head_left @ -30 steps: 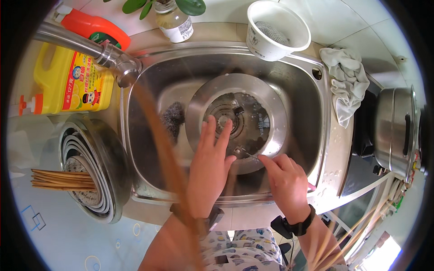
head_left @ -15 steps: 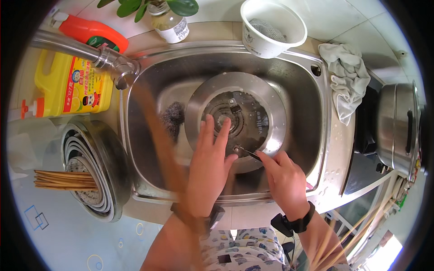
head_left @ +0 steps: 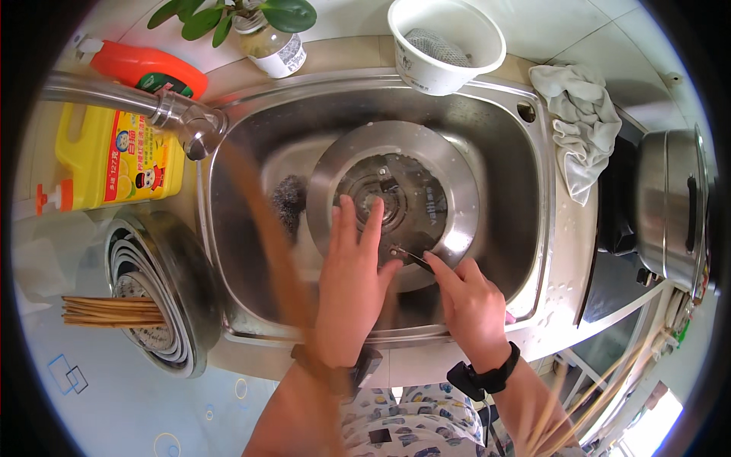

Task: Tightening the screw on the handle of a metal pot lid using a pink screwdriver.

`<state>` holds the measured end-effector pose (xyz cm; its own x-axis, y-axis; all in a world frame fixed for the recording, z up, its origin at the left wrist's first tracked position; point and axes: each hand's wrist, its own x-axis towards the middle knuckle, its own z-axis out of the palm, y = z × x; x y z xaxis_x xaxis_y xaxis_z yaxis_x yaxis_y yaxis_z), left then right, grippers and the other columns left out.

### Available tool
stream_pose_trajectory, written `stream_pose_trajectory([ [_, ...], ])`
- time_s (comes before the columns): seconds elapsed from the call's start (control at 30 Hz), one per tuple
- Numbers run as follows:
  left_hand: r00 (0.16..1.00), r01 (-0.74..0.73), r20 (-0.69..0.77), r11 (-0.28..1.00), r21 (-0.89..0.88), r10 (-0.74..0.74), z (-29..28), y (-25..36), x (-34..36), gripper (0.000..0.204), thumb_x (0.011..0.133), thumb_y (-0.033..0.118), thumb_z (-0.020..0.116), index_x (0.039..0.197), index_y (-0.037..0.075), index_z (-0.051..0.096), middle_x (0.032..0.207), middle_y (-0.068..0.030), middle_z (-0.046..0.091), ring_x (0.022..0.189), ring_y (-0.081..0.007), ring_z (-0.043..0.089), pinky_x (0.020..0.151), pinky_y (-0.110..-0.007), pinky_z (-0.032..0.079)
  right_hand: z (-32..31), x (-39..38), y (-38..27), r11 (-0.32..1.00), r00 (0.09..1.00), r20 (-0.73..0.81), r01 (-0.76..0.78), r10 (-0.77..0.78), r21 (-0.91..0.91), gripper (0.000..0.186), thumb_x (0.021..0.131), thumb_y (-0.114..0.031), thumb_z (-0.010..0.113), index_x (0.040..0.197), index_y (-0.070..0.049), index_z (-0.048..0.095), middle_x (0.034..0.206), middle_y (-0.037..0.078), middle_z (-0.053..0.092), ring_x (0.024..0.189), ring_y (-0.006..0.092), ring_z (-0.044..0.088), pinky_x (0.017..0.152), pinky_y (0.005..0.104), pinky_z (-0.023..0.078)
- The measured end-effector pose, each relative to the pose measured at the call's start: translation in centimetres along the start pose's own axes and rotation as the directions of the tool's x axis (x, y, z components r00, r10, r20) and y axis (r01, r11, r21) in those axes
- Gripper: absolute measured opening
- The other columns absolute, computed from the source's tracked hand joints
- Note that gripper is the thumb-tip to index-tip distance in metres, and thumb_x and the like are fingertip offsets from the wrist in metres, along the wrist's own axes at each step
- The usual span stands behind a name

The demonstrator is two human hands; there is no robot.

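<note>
A round lid [head_left: 457, 194] with a wide steel rim and a see-through middle lies in the steel sink [head_left: 499, 198]. Two small metal fittings show on its middle, one toward the far side and one near. My left hand [head_left: 350, 293] rests over the lid's near left part, fingers stretched out and somewhat apart, holding nothing. In my right hand [head_left: 474, 301], thumb and fingers pinch a slim dark-handled tool [head_left: 419, 261], perhaps a screwdriver. Its thin metal end reaches the near fitting, close to my left thumb. Left of the lid sits a dark scouring pad [head_left: 288, 202].
A faucet [head_left: 190, 126] reaches in from the left, its blurred spout crossing the view. Yellow jug [head_left: 91, 152], red bottle [head_left: 137, 65], nested bowls [head_left: 194, 289] and chopsticks [head_left: 114, 311] stand left. Beyond are a plant jar [head_left: 278, 53] and white tub [head_left: 449, 76]; right, a cloth [head_left: 582, 122] and pot [head_left: 662, 206].
The whole view has shifted slightly. Both hands keep nearly the same place on the lid, and the tool's end stays at the near fitting.
</note>
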<state>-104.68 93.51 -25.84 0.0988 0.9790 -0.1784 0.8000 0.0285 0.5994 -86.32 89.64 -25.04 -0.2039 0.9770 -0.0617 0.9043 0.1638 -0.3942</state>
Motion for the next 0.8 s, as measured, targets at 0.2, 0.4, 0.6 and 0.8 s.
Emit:
stream_pose_trajectory([
  [0.2,1.0,0.008,0.004,1.0,0.0,-0.008,0.07,0.0,-0.06,0.089,0.076,0.012,0.083,0.153,0.015,0.038,0.156,-0.0293,0.03,0.142,-0.0466,0.035,0.112,-0.046,0.039,-0.03,0.09,0.12,1.0,1.0,0.014,0.012,-0.012,0.008,0.046,0.083,-0.004,0.067,0.125,-0.023,0.068,0.08,0.004,0.052,0.06,0.0214,0.06,0.055,0.0349,0.052],
  [0.4,1.0,0.007,0.007,1.0,-0.022,-0.007,-0.12,0.01,-0.04,0.088,0.076,0.012,0.083,0.153,0.015,0.038,0.157,-0.0287,0.03,0.142,-0.0456,0.035,0.112,-0.046,0.039,-0.06,0.05,0.17,1.0,1.0,0.013,0.015,-0.015,0.025,0.049,0.081,-0.002,0.067,0.125,-0.023,0.067,0.08,0.004,0.051,0.06,0.0212,0.061,0.055,0.0349,0.052],
  [0.6,0.999,0.03,0.026,1.0,-0.008,-0.029,0.03,0.22,0.05,0.088,0.077,0.012,0.083,0.153,0.016,0.039,0.157,-0.0275,0.03,0.143,-0.0444,0.035,0.112,-0.046,0.039,0.03,-0.11,0.33,1.0,1.0,0.008,0.03,-0.03,-0.008,0.052,0.078,-0.001,0.067,0.126,-0.022,0.067,0.08,0.005,0.05,0.059,0.0211,0.06,0.055,0.0347,0.052],
  [0.8,1.0,-0.004,0.006,1.0,0.0,0.004,0.4,-0.17,0.15,0.088,0.076,0.012,0.083,0.153,0.016,0.039,0.157,-0.0279,0.03,0.143,-0.0444,0.035,0.112,-0.045,0.039,-0.1,-0.23,0.41,1.0,1.0,0.012,0.02,-0.019,-0.018,0.052,0.077,-0.001,0.067,0.125,-0.021,0.068,0.08,0.005,0.05,0.058,0.0215,0.059,0.055,0.0348,0.052],
])
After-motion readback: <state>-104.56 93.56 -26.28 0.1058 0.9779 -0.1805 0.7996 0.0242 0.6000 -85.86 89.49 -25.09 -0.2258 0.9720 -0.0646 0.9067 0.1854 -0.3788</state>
